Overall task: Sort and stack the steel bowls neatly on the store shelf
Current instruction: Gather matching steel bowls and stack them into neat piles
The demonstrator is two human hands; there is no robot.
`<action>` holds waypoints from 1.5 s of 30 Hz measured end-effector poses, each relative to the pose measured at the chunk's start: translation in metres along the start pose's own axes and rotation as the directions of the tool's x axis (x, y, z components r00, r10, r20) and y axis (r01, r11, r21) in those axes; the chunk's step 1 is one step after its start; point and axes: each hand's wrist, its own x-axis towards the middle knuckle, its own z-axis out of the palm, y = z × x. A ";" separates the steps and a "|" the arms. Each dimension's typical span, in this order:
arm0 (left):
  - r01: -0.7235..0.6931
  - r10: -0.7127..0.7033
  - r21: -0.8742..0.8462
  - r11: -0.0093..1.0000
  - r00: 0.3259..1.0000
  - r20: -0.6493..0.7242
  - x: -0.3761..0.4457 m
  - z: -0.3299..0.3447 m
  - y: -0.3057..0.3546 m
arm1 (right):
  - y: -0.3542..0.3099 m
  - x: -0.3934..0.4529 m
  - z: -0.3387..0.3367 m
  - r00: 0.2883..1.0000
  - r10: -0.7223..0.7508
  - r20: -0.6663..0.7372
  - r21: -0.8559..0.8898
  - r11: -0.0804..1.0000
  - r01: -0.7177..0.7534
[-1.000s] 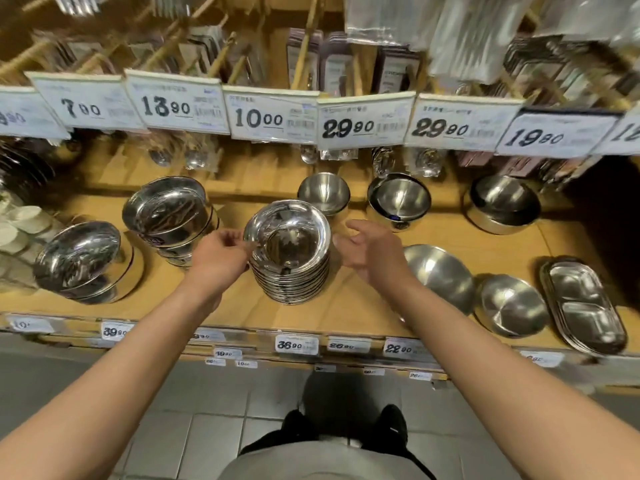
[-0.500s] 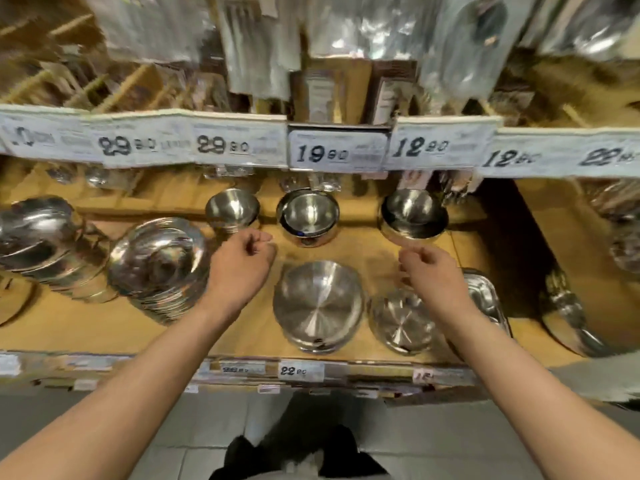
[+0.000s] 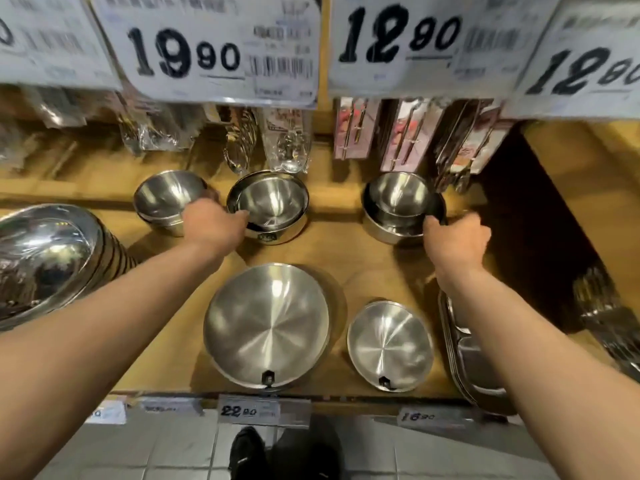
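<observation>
Steel bowls stand on a wooden shelf. At the back is a row of three small stacks: a left stack, a middle stack and a right stack. My left hand grips the near-left rim of the middle stack. My right hand grips the near-right rim of the right stack, fingers curled over the edge. In front lie a large shallow bowl and a smaller shallow bowl.
A tilted pile of wide steel bowls sits at the left. Divided steel trays lie at the right front. Packaged utensils hang behind the bowls under price signs. The shelf's front edge carries price labels.
The view has closed in on the right part of the shelf. Both hands have reached to the back row and taken hold of the rims of the middle and right stacks.
</observation>
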 end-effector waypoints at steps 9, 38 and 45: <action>0.282 -0.178 -0.408 0.868 0.945 0.274 0.011 0.007 -0.009 | 0.005 0.000 0.013 0.949 0.201 0.241 0.250 0.932 -0.261; -0.254 0.228 0.177 0.951 0.961 0.155 -0.001 -0.028 -0.011 | -0.014 -0.047 0.005 0.934 -0.172 0.314 -0.470 0.826 0.311; -0.305 0.156 0.414 0.858 0.922 0.355 0.020 -0.011 -0.006 | -0.013 -0.034 0.027 0.926 -0.005 0.377 -0.501 0.840 0.208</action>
